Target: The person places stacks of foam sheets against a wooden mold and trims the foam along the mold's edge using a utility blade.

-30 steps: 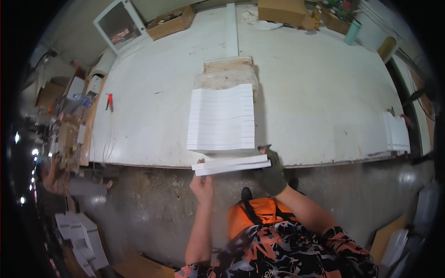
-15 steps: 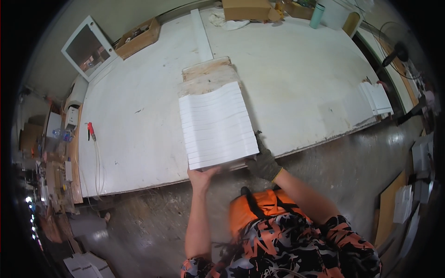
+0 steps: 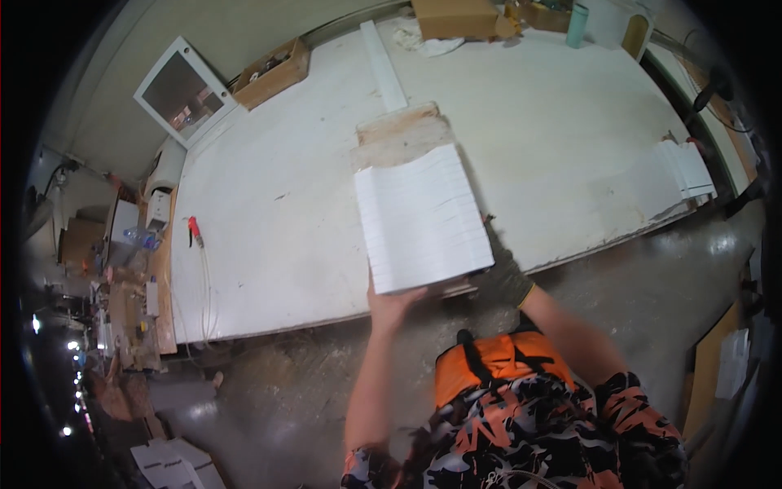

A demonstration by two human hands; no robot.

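Note:
A block of white strips (image 3: 423, 220), set side by side with thin seams and a wavy profile, lies at the table's near edge. My bare left hand (image 3: 394, 305) is closed round its near left corner, the thumb along the front and some fingers hidden behind the left side. In a dark grey-green glove, my right hand (image 3: 505, 279) grips the near right corner, with its fingers partly hidden. Beyond the strips' far end shows a worn, brown-stained board (image 3: 401, 134), on which the block seems to rest. A long white strip (image 3: 383, 69) stretches away behind that board.
The white worktable (image 3: 277, 236) carries a red air blow gun (image 3: 194, 231) with a hose at left. At the back stand a white-framed panel (image 3: 183, 94), a parts box (image 3: 273, 73), a cardboard box (image 3: 456, 18) and a green bottle (image 3: 577, 26). White pieces (image 3: 692, 171) sit at right.
The whole view has shifted, so the table and block appear farther right. Both hands keep their hold on the block's near corners; the block stays in about the same place on the table.

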